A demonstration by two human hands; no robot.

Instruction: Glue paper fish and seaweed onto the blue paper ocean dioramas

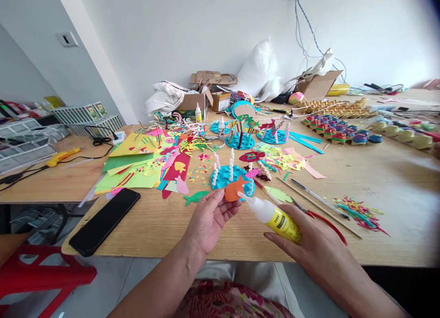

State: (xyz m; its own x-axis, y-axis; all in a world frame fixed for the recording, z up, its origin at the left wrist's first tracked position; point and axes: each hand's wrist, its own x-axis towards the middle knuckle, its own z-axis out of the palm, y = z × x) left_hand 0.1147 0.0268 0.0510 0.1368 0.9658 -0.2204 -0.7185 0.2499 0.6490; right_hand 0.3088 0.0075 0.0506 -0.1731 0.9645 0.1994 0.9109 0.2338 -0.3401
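Note:
Between the thumb and fingers of my left hand (213, 216) is an orange paper fish (234, 189), held up over the table's front edge. My right hand (312, 238) grips a glue bottle (275, 219) with a yellow label, tilted so its nozzle tip meets or nearly meets the fish. Just behind the fish stands a blue round base (223, 173) with white and pale pipe-cleaner stalks. A green paper fish (196, 197) lies left of my left hand. Red-handled scissors (326, 224) lie beside my right hand, partly hidden by it.
A black phone (106, 221) lies at the front left, near stacked coloured paper (127, 171). Wooden sticks (323, 210), a pen (318, 198) and a pile of colourful scraps (360, 212) lie to the right. Painted egg-carton pieces (343, 129) and finished-looking blue bases (240, 141) stand farther back.

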